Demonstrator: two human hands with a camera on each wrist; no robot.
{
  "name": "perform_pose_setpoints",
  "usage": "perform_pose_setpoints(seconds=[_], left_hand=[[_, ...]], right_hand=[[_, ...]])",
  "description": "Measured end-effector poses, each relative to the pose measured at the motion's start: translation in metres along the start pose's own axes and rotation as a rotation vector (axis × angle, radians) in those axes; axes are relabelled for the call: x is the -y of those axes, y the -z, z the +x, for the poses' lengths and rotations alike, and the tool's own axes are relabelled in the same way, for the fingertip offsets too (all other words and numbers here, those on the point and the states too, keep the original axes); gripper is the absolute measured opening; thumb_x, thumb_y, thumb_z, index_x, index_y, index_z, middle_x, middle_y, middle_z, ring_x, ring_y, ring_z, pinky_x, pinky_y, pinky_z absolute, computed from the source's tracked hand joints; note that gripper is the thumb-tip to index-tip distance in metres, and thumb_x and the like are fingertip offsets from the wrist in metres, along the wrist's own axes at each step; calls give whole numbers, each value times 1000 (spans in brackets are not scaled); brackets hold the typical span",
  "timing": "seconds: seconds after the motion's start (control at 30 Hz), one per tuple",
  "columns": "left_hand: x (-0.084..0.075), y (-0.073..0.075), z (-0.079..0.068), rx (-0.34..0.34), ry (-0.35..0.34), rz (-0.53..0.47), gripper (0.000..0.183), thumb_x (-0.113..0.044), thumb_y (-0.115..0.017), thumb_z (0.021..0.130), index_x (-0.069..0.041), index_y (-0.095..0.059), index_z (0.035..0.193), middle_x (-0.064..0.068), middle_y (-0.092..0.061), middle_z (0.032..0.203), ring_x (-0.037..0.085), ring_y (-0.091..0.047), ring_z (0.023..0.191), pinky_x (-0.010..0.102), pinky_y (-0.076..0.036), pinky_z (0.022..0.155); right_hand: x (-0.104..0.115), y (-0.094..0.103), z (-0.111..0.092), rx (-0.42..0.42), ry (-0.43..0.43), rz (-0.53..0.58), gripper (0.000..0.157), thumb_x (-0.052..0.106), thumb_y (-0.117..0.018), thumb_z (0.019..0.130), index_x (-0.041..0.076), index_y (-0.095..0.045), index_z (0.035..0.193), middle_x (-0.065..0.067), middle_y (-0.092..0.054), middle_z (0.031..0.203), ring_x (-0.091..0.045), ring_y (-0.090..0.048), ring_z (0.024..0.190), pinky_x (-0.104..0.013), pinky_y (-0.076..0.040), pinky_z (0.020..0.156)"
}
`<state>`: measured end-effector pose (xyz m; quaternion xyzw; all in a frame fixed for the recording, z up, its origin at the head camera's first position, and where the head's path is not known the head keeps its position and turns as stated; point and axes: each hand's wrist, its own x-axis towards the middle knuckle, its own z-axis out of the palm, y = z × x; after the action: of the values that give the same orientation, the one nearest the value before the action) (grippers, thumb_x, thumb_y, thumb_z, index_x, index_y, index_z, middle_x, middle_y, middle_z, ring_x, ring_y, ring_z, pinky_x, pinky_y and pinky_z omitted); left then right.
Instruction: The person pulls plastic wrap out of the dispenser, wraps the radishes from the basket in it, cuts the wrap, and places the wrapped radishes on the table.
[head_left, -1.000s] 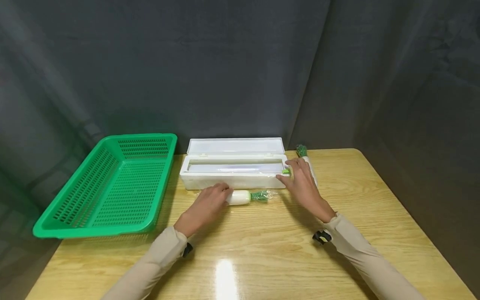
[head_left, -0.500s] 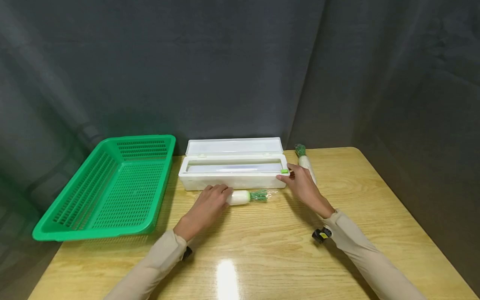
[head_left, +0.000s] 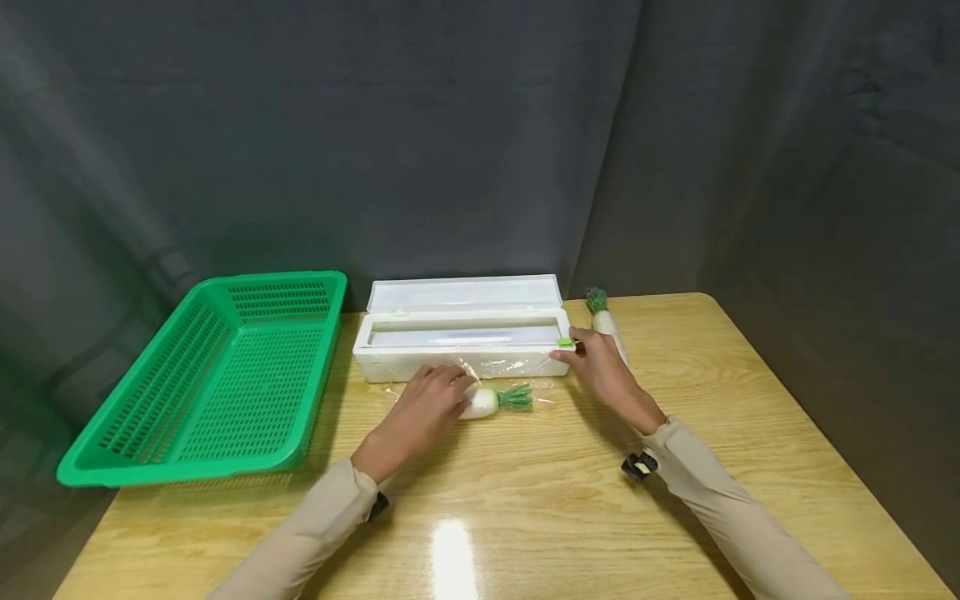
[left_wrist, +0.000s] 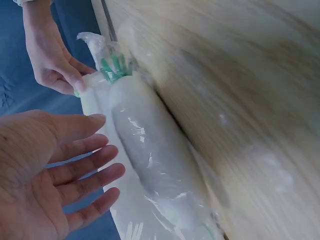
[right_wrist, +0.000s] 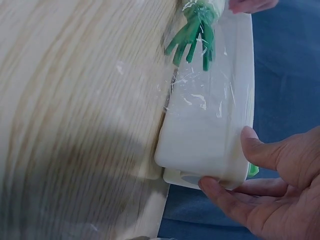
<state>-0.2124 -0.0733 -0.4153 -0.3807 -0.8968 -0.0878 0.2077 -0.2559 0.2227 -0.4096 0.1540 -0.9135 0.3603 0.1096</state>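
A white radish (head_left: pixel 480 404) with green tops lies in clear film in front of a white cling film dispenser (head_left: pixel 457 364), lid raised. Film glints between the two. In the left wrist view the wrapped radish (left_wrist: pixel 150 145) lies along the dispenser's front wall. My left hand (head_left: pixel 423 404) hides the radish's left end in the head view; its fingers (left_wrist: pixel 95 162) are spread and relaxed beside the radish. My right hand (head_left: pixel 600 362) grips the dispenser's right end, thumb at the front edge, by the green slider (head_left: pixel 565 342). The film roll (head_left: pixel 465 336) shows inside.
A large green basket (head_left: pixel 318 392) stands at the left of the wooden table (head_left: pixel 525 500). A second white radish (head_left: pixel 606 325) with green tops lies behind my right hand. Dark curtains (head_left: pixel 480 142) hang behind and at the sides.
My right hand has come down from over the slider to grip the dispenser's corner. The left fingers have lifted slightly, the radish has shifted a little toward me, and more film glints before the dispenser.
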Motion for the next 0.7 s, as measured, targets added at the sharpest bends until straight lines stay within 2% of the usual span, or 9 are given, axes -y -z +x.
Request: perform_pose_setpoints(seconds=[0.23, 0.4, 0.53, 0.63, 0.7], left_hand=[[-11, 2, 26, 8, -23, -36, 20, -13, -82, 92, -8, -76, 111, 7, -75, 109, 26, -72, 102, 42, -55, 88], [-19, 2, 56, 45, -16, -63, 18, -14, -78, 96, -10, -77, 114, 5, -76, 109, 23, -72, 98, 41, -56, 84], [-27, -1, 81, 69, -21, -83, 20, -15, -75, 98, -10, -76, 117, 4, -76, 112, 21, -73, 98, 40, -56, 84], [-33, -3, 97, 65, -29, -101, 20, -15, -74, 99, -10, -76, 118, 4, -76, 113, 20, -73, 100, 39, -56, 84], [-37, -4, 107, 57, -40, -97, 20, -15, -73, 100, -11, -76, 119, 3, -75, 113, 20, -73, 99, 38, -56, 83]], right_hand=[[-1, -1, 1, 9, 19, -11, 16, 8, -76, 96, 0, -63, 89, -6, -49, 71, -17, -47, 68, -28, -42, 63], [-3, -1, 0, 10, 24, -14, 12, 8, -75, 96, -1, -67, 96, -7, -56, 74, -18, -51, 70, -28, -45, 63], [-4, -1, 0, 10, 34, -14, 12, 7, -74, 97, -2, -65, 95, -8, -55, 73, -18, -49, 67, -25, -40, 60], [-3, -1, 0, 13, 49, -35, 15, 7, -73, 97, -2, -62, 91, -9, -51, 70, -17, -44, 62, -24, -35, 56], [-2, -1, 0, 6, 55, -59, 14, 6, -73, 97, -2, -63, 92, -10, -54, 70, -15, -46, 61, -24, -37, 56]])
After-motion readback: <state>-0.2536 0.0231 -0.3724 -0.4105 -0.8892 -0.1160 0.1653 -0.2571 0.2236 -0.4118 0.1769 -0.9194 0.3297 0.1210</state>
